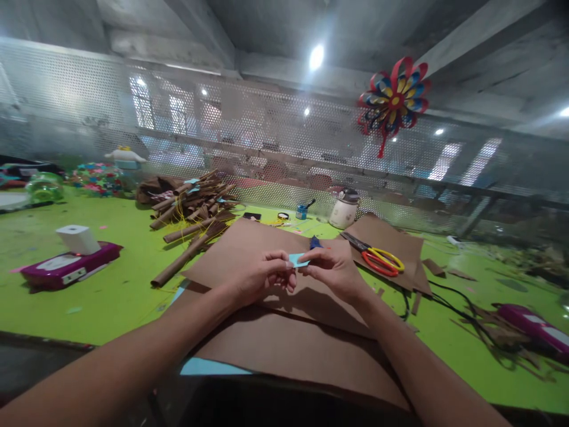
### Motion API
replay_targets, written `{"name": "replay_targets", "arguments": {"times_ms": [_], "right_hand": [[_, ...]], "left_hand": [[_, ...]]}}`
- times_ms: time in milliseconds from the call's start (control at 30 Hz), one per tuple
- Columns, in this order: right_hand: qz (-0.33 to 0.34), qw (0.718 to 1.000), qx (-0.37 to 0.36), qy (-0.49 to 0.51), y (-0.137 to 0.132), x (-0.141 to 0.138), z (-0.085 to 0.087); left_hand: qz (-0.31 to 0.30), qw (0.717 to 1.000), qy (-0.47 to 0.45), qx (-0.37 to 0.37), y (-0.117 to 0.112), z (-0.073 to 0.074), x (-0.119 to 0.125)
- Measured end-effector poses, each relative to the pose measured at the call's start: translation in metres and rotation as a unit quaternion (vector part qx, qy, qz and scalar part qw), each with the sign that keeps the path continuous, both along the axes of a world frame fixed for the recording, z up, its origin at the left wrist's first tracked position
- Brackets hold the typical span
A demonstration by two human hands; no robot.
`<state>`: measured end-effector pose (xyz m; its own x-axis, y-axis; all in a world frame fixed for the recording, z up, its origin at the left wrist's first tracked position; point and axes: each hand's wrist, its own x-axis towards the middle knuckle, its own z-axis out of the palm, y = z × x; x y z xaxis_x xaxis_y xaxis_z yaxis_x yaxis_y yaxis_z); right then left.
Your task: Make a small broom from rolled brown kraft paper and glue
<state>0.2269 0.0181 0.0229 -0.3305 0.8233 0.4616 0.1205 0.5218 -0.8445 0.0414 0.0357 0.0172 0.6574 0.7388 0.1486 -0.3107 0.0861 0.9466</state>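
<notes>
Between my two hands, a small piece of light blue paper is pinched at both ends. My left hand has thumb and forefinger on its left end, the other fingers curled below. On its right end, the thumb and fingers of my right hand press together. Both hands hover over large brown paper sheets stacked on the table. A dark blue object, too blurred to name, lies just behind the right hand. Scissors with red and yellow handles rest on brown paper to the right.
Rolled brown paper tubes with yellow strings are heaped at left. A purple power strip carries a white cube. Farther back stand a white jar and a blue pot. Black cords and paper scraps lie at right.
</notes>
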Motion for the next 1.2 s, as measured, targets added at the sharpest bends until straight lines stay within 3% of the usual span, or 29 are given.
{"name": "replay_targets", "arguments": {"times_ms": [167, 367, 700, 1067, 1200], "right_hand": [[0.041, 0.999, -0.022, 0.020, -0.002, 0.001, 0.005], [0.003, 0.999, -0.028, 0.036, -0.008, -0.003, 0.009], [-0.034, 0.985, -0.093, 0.143, -0.001, -0.010, -0.003], [-0.048, 0.979, -0.123, 0.155, -0.002, -0.014, -0.001], [-0.057, 0.983, -0.115, 0.135, -0.002, -0.015, -0.001]], "left_hand": [[0.007, 1.000, 0.003, 0.007, 0.000, -0.001, 0.000], [0.008, 0.999, 0.032, 0.033, -0.004, 0.002, 0.001], [0.032, 0.984, 0.099, 0.141, -0.006, 0.004, 0.002], [0.065, 0.971, 0.149, 0.178, -0.006, 0.004, 0.006], [0.059, 0.976, 0.144, 0.154, -0.006, 0.006, 0.005]]}}
